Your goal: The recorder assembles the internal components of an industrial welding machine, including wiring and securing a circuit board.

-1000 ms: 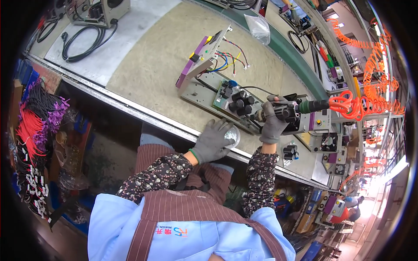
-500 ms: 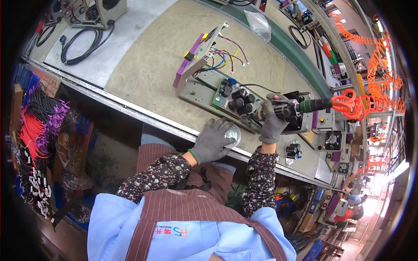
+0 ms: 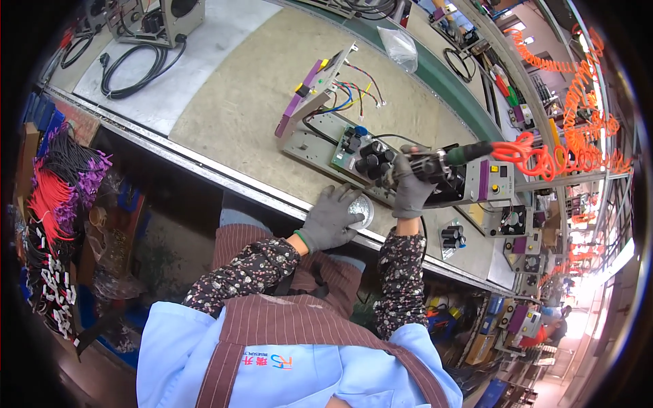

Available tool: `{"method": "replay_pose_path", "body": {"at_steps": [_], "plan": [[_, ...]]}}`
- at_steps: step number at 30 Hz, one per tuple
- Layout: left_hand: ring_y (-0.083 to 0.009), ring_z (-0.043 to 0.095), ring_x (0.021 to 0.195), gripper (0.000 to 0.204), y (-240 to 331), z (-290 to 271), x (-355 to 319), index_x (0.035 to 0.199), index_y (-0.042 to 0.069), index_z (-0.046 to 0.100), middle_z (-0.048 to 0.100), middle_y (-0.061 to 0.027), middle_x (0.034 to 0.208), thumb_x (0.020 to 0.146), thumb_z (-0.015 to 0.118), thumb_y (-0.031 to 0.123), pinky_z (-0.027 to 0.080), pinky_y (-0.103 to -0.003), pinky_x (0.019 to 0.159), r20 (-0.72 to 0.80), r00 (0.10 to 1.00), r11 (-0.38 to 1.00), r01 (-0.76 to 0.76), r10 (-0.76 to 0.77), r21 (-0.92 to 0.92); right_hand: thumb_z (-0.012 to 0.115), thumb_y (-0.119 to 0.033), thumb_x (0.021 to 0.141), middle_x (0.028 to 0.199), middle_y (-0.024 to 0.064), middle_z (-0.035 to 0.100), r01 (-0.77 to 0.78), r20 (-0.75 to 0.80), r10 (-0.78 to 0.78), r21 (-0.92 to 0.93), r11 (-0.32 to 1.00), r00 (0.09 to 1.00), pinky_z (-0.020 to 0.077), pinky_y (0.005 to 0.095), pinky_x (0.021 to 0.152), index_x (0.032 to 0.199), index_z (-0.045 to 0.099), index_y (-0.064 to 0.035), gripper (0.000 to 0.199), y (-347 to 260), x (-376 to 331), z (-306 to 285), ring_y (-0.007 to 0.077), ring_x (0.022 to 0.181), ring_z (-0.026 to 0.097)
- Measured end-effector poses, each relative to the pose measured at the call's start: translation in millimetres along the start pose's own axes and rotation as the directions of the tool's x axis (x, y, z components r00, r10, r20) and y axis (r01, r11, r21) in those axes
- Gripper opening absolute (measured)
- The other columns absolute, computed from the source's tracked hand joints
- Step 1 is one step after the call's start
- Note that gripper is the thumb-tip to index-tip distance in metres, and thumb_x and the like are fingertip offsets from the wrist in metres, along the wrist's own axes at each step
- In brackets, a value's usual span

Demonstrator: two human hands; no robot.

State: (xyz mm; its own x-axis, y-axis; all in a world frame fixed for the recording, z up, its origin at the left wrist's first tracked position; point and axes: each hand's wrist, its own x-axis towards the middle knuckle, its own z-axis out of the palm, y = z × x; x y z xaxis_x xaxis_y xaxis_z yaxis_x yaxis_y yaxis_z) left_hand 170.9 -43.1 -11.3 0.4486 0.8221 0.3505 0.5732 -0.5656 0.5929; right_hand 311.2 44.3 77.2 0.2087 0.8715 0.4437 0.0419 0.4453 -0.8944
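In a grey glove, my right hand [image 3: 411,192] is wrapped around a dark pneumatic screwdriver [image 3: 434,165]. A green and black end joins the tool to an orange coiled air hose [image 3: 524,155]. The driver's tip is at the right end of a circuit board [image 3: 345,155] with black capacitors, on a grey metal chassis [image 3: 309,145]. My gloved left hand [image 3: 330,221] rests at the bench edge, fingers stretched out. Its fingers and thumb touch a small round dish [image 3: 367,206] of shiny small parts, partly covering it. A grey and purple panel [image 3: 303,96] with loose coloured wires stands at the chassis's left end.
A power cord [image 3: 139,76] lies coiled at the far left of the bench, beside a metal housing [image 3: 155,20]. A clear plastic bag [image 3: 398,49] lies at the back. Right of my hand are a small capacitor board [image 3: 451,238] and other purple-fronted units [image 3: 491,180]. Wire bundles [image 3: 54,204] hang at the left.
My right hand and the screwdriver have shifted left along the chassis, pulling the orange hose the same way. My left hand stays at the dish.
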Motion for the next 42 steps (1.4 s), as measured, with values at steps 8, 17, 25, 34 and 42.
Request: {"method": "replay_pose_path", "body": {"at_steps": [8,17,25,34,42], "plan": [[-0.0343,0.039,0.124,0.026,-4.6,3.9,-3.5,0.094,0.018,0.070,0.048,-0.0111,0.130,0.072,0.065,0.032,0.027,-0.048,0.105,-0.169,0.986,0.997,-0.014,0.000,-0.079,0.065,0.007,0.072,0.099,0.0087,0.057,-0.027,-0.122,0.060,0.252,0.967,0.991,0.0494,0.0297,0.073,0.102,0.052,-0.0059,0.035,-39.7,-15.1,-9.4,0.0145,0.083,0.057],[-0.0133,0.057,0.079,0.015,57.6,-63.1,3.8,0.093,0.003,0.067,0.063,-0.0054,0.080,0.081,0.063,0.012,0.045,-0.028,0.073,-0.012,0.914,0.348,0.143,-0.406,-0.927,0.063,-0.013,0.086,0.092,-0.0050,0.048,0.017,-0.083,0.067,0.743,0.669,0.994,0.0451,0.0276,0.074,0.106,0.048,-0.0130,0.025,-96.2,-41.3,-46.4,0.0065,0.069,0.044],[-0.0071,0.058,0.073,0.019,80.0,-85.4,-2.1,0.096,0.000,0.067,0.065,-0.0042,0.082,0.085,0.063,0.015,0.048,-0.023,0.063,0.116,0.893,0.280,0.256,-0.434,-0.925,0.061,-0.018,0.089,0.073,-0.0039,0.046,0.079,-0.184,0.091,0.745,0.662,0.979,0.0446,0.0244,0.071,0.104,0.050,-0.0071,0.022,-98.6,-51.4,-60.0,0.0069,0.070,0.047],[-0.0091,0.060,0.078,0.020,65.6,-88.6,-4.8,0.095,-0.004,0.066,0.066,-0.0052,0.082,0.087,0.061,0.013,0.048,-0.022,0.075,0.421,0.849,-0.128,0.401,-0.319,-0.907,0.061,-0.015,0.088,0.078,-0.0040,0.046,0.073,-0.153,0.073,0.770,0.633,0.986,0.0440,0.0268,0.073,0.106,0.050,-0.0080,0.022,-101.5,-57.2,-55.5,0.0062,0.069,0.044],[-0.0102,0.060,0.077,0.019,48.1,-86.0,-4.9,0.093,-0.004,0.067,0.067,-0.0064,0.083,0.086,0.058,0.011,0.046,-0.021,0.075,0.526,0.828,0.001,0.537,-0.195,-0.844,0.060,-0.011,0.087,0.091,-0.0046,0.049,0.049,-0.069,0.004,0.747,0.663,0.998,0.0425,0.0288,0.072,0.106,0.050,-0.0111,0.022,-102.5,-64.3,-53.1,0.0066,0.067,0.042]]}}
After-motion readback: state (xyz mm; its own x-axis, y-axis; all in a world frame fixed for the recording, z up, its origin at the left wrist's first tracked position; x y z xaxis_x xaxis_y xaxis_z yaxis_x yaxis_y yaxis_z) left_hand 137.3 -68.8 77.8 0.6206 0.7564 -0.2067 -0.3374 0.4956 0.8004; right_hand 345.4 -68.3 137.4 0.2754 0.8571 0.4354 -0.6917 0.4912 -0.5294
